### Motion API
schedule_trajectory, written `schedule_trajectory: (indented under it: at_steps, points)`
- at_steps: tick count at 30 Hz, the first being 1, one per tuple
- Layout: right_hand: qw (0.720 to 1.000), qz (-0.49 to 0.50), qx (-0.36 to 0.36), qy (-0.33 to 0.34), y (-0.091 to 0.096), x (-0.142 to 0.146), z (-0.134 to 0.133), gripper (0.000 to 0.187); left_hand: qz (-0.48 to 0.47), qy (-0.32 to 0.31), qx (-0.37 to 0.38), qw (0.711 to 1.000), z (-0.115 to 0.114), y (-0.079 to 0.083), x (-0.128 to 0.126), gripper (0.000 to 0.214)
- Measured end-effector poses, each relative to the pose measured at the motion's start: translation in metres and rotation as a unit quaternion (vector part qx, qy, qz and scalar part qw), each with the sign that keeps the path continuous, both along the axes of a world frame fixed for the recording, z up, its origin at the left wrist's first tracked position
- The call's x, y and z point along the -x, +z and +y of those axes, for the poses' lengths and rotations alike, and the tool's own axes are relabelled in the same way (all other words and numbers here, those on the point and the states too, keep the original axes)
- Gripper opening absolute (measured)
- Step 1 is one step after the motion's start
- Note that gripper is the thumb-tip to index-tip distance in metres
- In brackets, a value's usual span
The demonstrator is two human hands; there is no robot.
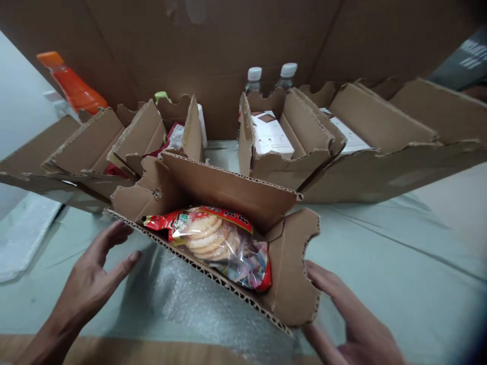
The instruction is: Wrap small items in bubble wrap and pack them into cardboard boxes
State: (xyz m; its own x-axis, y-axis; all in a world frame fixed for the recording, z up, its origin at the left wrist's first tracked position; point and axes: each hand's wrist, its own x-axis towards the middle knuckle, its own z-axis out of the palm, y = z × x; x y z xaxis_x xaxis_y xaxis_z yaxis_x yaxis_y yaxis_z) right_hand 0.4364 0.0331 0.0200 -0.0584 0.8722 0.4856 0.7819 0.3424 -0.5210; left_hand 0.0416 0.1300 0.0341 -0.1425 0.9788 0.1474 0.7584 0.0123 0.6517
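Observation:
A narrow open-topped cardboard box (293, 271) sits at a slant in front of me, its right end nearer to me. Inside lies a clear and red plastic bag of round crackers (207, 235) with small wrapped pieces at its right end. My right hand (353, 319) grips the box's right end, with fingers by the cut-out notch and the thumb lower down. My left hand (93, 274) is beside the left end, thumb and fingers apart; its fingertips reach close under the box's edge, and I cannot tell whether they touch.
Behind stand several similar cardboard boxes (380, 172), some holding white cartons (272, 134) or red packets (175, 137). An orange bottle (78, 88) and two white-capped bottles (287, 73) rise behind them. Bubble wrap (190, 299) lies on the pale green table cover (380, 243). A large cardboard panel (216, 45) backs everything.

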Motion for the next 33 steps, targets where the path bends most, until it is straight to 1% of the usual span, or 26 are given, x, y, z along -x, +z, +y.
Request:
schedule_trajectory:
  at_steps: [1,3,4,6,8,10,12,14,15,17,19,20,21,22,24,25,26,27,28,30,31,33]
  points:
    - [1.0,-0.004,0.013,0.014,0.002,0.007,0.001,0.058,-0.012,-0.009,-0.002,1.0,0.005,0.002,-0.003,0.071]
    - [0.998,-0.01,0.042,0.038,0.007,0.02,0.003,0.077,-0.044,-0.052,-0.003,0.998,0.012,0.005,-0.014,0.064]
    - [0.998,-0.01,0.053,0.045,0.01,0.025,0.005,0.081,-0.058,-0.07,-0.007,0.996,0.012,0.005,-0.021,0.059]
    - [0.996,-0.015,0.062,0.057,0.015,0.03,0.013,0.085,-0.069,-0.075,-0.039,0.994,0.008,0.002,-0.033,0.053]
    - [0.997,-0.016,0.054,0.059,0.016,0.029,0.028,0.08,-0.051,-0.058,-0.081,0.994,0.0,-0.003,-0.041,0.05]
    - [0.997,0.0,0.049,0.053,0.016,0.024,0.045,0.068,-0.031,-0.049,-0.101,0.993,-0.004,-0.009,-0.045,0.048]
    - [0.996,0.038,0.069,0.051,0.015,0.018,0.06,0.055,-0.024,-0.051,-0.095,0.994,-0.005,-0.013,-0.045,0.044]
    - [0.991,0.07,0.1,0.05,0.014,0.011,0.065,0.046,-0.016,-0.054,-0.089,0.994,-0.006,-0.015,-0.041,0.041]
    - [0.99,0.08,0.109,0.043,0.014,0.009,0.062,0.044,-0.012,-0.053,-0.093,0.994,-0.008,-0.014,-0.039,0.04]
    - [0.992,0.083,0.099,0.008,0.015,0.006,0.045,0.045,-0.005,-0.047,-0.121,0.992,-0.018,-0.01,-0.034,0.042]
    - [0.996,0.063,0.055,-0.034,0.017,0.012,0.021,0.044,0.016,-0.059,-0.163,0.985,-0.035,-0.002,-0.032,0.047]
    - [0.998,0.047,0.027,-0.04,0.018,0.019,0.009,0.043,0.036,-0.087,-0.181,0.979,-0.044,0.001,-0.035,0.046]
    - [0.999,0.029,0.002,-0.025,0.019,0.031,-0.002,0.041,0.06,-0.134,-0.192,0.97,-0.053,0.004,-0.039,0.043]
    - [1.0,0.007,-0.014,0.009,0.018,0.045,-0.01,0.039,0.085,-0.193,-0.193,0.958,-0.061,0.005,-0.045,0.039]
    - [0.993,-0.051,-0.006,0.104,0.01,0.078,-0.019,0.038,0.129,-0.314,-0.168,0.926,-0.073,-0.002,-0.058,0.038]
    - [0.986,-0.087,0.014,0.141,0.002,0.093,-0.02,0.038,0.152,-0.353,-0.144,0.912,-0.076,-0.009,-0.063,0.04]
    - [0.978,-0.127,0.037,0.162,-0.006,0.104,-0.02,0.04,0.179,-0.376,-0.113,0.902,-0.077,-0.018,-0.064,0.044]
    - [0.97,-0.165,0.058,0.168,-0.016,0.109,-0.019,0.043,0.209,-0.385,-0.084,0.895,-0.077,-0.027,-0.062,0.048]
    - [0.963,-0.199,0.073,0.164,-0.025,0.108,-0.02,0.046,0.235,-0.385,-0.058,0.891,-0.076,-0.036,-0.057,0.052]
    - [0.955,-0.245,0.08,0.145,-0.04,0.086,-0.028,0.05,0.265,-0.379,-0.025,0.886,-0.074,-0.048,-0.037,0.057]
    - [0.954,-0.259,0.077,0.131,-0.045,0.069,-0.035,0.05,0.269,-0.379,-0.018,0.885,-0.075,-0.049,-0.026,0.058]
    - [0.957,-0.269,0.069,0.084,-0.045,0.033,-0.052,0.047,0.263,-0.378,-0.013,0.887,-0.081,-0.045,-0.006,0.058]
